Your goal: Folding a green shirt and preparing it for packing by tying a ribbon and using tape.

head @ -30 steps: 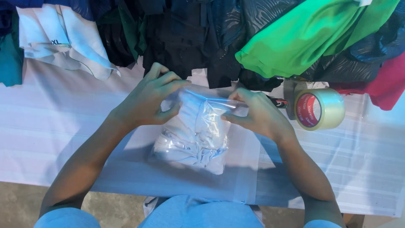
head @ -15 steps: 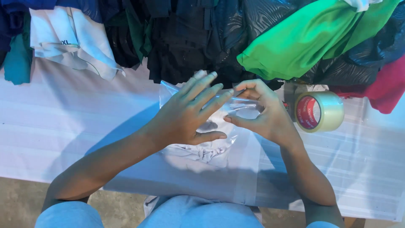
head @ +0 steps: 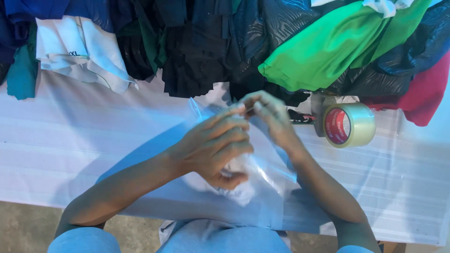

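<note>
bagging, near done | white garment [head: 236,187] already inside clear bag [head: 274,161] on tabletop [head: 70,145] | my left hand [head: 216,147] clamps bag | my right hand [head: 268,115] pinches its top edge | mouth unsealed, tape roll [head: 349,124] untouched

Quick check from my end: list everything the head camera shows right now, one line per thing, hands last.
clear plastic bag: one, transparent, table centre, under both hands
white folded cloth: one, white, inside the bag, under the left hand
tape roll: one, clear tape on a red core, standing on edge right of the hands
green garment: one, bright green, top right of the pile
white garment: one, white, top left
dark garments: several, black and navy, top centre
red garment: one, far right
teal garment: one, far left
table: one, white cover
left hand: pressing the bag
right hand: pinching the bag's top edge
</note>
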